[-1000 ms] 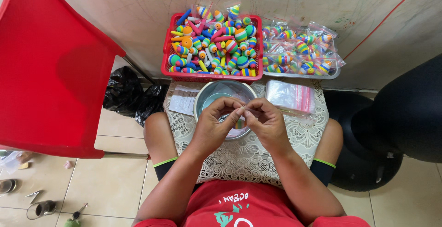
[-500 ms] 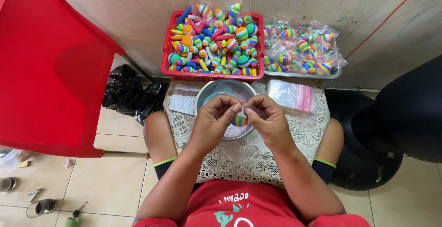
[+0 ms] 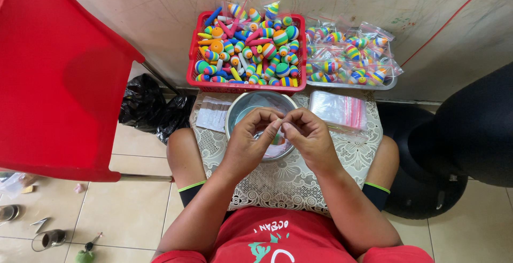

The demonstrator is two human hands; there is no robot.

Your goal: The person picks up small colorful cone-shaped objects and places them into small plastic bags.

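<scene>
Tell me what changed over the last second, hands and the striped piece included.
The left hand and right hand closed together, fingertips now meeting over the metal bowl. The striped piece, plainly pinched between them before, is now mostly hidden behind the fingers. The red basket, bagged pile, empty bags and red chair stayed put.

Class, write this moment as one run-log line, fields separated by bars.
left hand and right hand: fingertips meet, item hidden | below: metal bowl on lace cloth | behind: red basket of striped toys
</scene>
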